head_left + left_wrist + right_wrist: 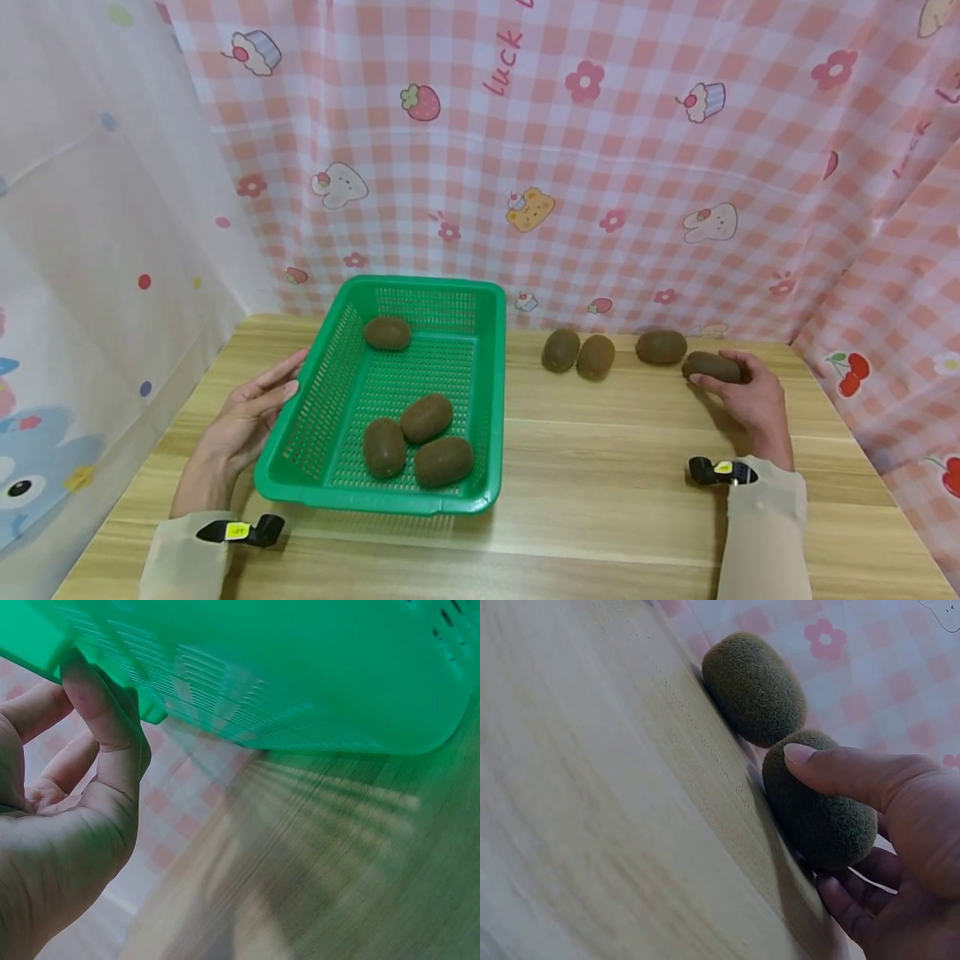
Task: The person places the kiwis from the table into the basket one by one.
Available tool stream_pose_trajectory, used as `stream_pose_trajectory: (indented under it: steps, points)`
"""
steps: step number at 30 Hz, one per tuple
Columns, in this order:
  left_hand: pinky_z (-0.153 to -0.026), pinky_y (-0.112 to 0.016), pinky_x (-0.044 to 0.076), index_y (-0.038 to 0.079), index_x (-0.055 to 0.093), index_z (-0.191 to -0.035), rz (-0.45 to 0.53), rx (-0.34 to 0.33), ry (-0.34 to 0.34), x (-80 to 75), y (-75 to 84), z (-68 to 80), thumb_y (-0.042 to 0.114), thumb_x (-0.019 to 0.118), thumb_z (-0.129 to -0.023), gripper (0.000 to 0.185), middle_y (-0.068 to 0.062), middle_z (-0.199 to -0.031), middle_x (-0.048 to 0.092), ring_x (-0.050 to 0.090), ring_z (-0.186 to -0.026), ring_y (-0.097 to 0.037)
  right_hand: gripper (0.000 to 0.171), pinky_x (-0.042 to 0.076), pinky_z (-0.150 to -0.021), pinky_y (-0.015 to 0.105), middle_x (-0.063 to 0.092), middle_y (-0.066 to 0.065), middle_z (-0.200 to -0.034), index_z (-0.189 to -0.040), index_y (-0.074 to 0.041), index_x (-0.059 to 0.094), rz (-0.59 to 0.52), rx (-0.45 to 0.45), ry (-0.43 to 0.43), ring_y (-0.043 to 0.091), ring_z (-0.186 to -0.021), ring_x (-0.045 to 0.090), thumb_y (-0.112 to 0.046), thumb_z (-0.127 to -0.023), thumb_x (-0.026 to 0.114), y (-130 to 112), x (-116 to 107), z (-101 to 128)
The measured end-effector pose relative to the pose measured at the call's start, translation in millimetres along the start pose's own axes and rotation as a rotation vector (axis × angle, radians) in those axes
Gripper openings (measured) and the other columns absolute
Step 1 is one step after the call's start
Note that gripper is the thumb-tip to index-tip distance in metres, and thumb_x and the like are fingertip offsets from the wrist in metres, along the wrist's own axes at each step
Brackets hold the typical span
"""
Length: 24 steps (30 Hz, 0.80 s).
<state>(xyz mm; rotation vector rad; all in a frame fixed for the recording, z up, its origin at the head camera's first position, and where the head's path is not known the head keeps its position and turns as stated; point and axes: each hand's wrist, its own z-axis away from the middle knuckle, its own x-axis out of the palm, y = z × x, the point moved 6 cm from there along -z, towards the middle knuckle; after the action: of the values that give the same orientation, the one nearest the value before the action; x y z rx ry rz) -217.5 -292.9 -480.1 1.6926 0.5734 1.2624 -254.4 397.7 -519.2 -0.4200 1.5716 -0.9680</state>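
My left hand (243,412) grips the left rim of a green plastic basket (501,400), with the fingers at the rim in the left wrist view. Inside the basket, one kiwi (387,333) lies near the far end and three more, including this kiwi (427,418), cluster near the front. At the right back of the table, my right hand (756,400) holds a brown fuzzy kiwi (817,810) between thumb and fingers, close over the wood. Another kiwi (754,688) lies right at its far end in the right wrist view.
Two kiwis, a left one (561,350) and a right one (596,357), lie side by side between the basket and the right hand. A pink checked curtain (465,167) hangs behind the wooden table (600,508); a white curtain (112,208) hangs at the left.
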Motion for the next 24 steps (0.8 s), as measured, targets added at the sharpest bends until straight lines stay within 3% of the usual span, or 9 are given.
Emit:
stream_pose_trajectory:
  steps: [6, 14, 17, 24]
  points:
    - [-0.083, -0.024, 0.063, 0.011, 0.043, -0.157, 0.0, 0.002, 0.003, 0.6, 0.5, -0.8, -0.004, 0.037, -0.109, 0.051, 0.001, -0.133, 0.068, 0.074, -0.105, -0.013, 0.08, 0.04, -0.081, 0.019, 0.052, 0.027, -0.149, -0.149, -0.007, 0.05, 0.034, -0.003, -0.009, 0.039, -0.13, 0.052, -0.049, -0.088, 0.079, -1, -2, 0]
    - [-0.083, -0.025, 0.064, 0.013, 0.044, -0.156, 0.0, -0.002, 0.003, 0.8, 0.5, -0.9, -0.003, 0.037, -0.109, 0.05, 0.001, -0.132, 0.068, 0.074, -0.104, -0.014, 0.085, 0.045, -0.095, 0.041, 0.048, 0.025, -0.154, -0.151, -0.008, 0.048, 0.019, 0.029, -0.031, 0.041, -0.135, 0.048, -0.056, -0.088, 0.076, -5, -2, -1]
    - [-0.083, -0.024, 0.063, 0.013, 0.044, -0.156, -0.002, -0.003, 0.008, 0.1, 0.2, -0.7, -0.003, 0.038, -0.109, 0.05, 0.001, -0.132, 0.068, 0.074, -0.103, -0.013, 0.086, 0.046, -0.093, 0.039, 0.048, 0.024, -0.153, -0.151, -0.009, 0.048, 0.007, 0.037, -0.026, 0.04, -0.135, 0.048, -0.057, -0.087, 0.077, -6, -2, 0]
    - [-0.084, -0.024, 0.063, 0.011, 0.041, -0.158, -0.007, 0.004, 0.009, -0.2, 0.6, 0.2, -0.004, 0.038, -0.109, 0.051, 0.001, -0.132, 0.068, 0.074, -0.105, -0.013, 0.085, 0.042, -0.083, 0.02, 0.052, 0.015, -0.151, -0.15, -0.014, 0.051, -0.013, 0.028, 0.004, 0.026, -0.127, 0.05, -0.058, -0.083, 0.08, -16, -3, 1]
